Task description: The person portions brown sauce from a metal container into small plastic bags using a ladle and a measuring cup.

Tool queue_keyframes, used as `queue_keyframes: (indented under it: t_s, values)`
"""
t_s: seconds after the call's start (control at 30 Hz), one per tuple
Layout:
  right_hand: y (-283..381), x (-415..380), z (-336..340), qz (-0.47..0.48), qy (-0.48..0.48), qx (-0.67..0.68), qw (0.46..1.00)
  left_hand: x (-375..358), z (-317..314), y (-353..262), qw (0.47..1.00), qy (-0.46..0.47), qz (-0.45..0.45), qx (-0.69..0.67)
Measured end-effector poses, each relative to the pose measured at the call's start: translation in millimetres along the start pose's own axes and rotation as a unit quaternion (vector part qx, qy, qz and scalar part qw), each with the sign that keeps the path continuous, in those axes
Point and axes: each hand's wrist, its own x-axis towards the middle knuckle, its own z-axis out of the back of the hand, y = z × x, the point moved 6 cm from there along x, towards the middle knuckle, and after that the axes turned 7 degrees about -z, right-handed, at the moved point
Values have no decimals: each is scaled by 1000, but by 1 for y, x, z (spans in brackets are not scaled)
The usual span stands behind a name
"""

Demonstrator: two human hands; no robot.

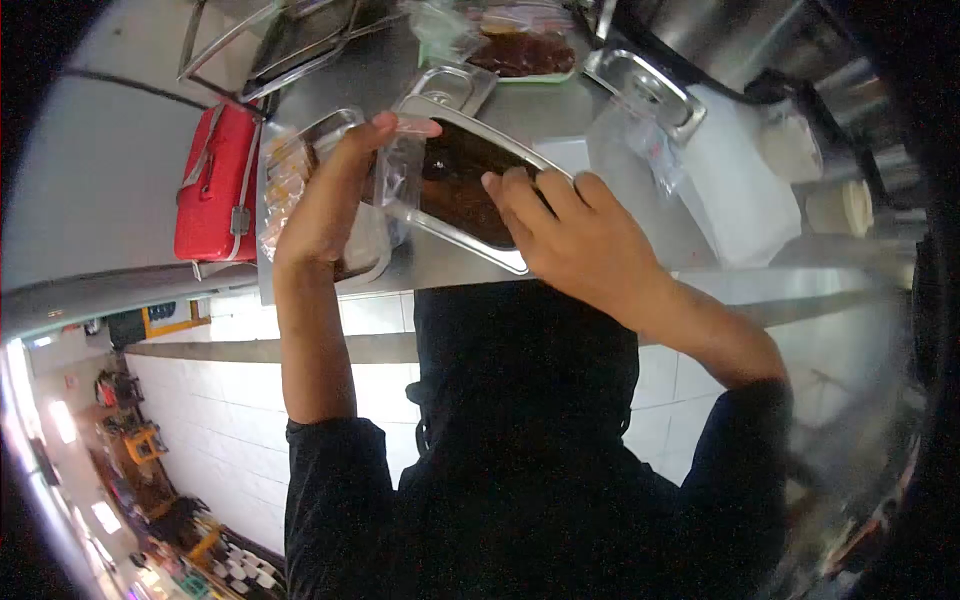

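A metal food pan (pixel 470 246) with dark brown contents (pixel 465 185) sits at an angle on the steel counter. My right hand (pixel 575 225) is closed over the pan's right end, fingers bent; its grip underneath is hidden. My left hand (pixel 340 195) is at the left end, closed on a clear plastic bag (pixel 402 175) that lies against the pan's rim. Its fingertips show near the far left corner. Beneath my left forearm a clear-walled container (pixel 365 255) is partly covered, with small wrapped packets (pixel 285 195) beside it.
A red case (pixel 215 185) stands at the left edge. Toward the back are a metal lid (pixel 455 88) and a tray of dark red food (pixel 525 55) under plastic. Another metal lid (pixel 650 95), a plastic bag (pixel 640 135), a white box (pixel 735 190) and paper cups (pixel 840 208) are on the right.
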Motion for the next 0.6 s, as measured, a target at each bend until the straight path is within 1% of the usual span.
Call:
queue_keyframes:
  t_s: [0.03,0.07,0.2,0.27,0.3,0.37,0.47,0.5,0.57,0.6]
  values:
    - [-1,-3,-5,-6,-2,-2,1000,-1,-5,-13,999,-1,-33,22]
    - [-3,-11,-5,-15,35,44,998,0,-8,-16,999,7,-29,13]
    - [-7,-22,9,-47,43,38,997,8,-9,-17,998,39,-39,37]
    - [-12,-16,10,-65,-65,39,995,12,-15,-23,993,75,-33,90]
    - [-13,-22,7,-74,-64,38,994,15,-18,-22,992,83,-32,94]
    - [-13,-31,-9,-90,22,75,993,21,-14,-19,993,47,-46,98]
    - [-13,-43,9,-78,44,79,993,20,-19,-18,995,65,-24,77]
    - [-13,-41,6,-80,45,82,992,21,-21,-19,994,65,-21,79]
    - [-18,-35,6,-99,-70,82,989,22,-26,-21,995,74,-9,62]
    - [-18,-38,1,-100,-70,81,989,22,-28,-21,995,76,-10,62]
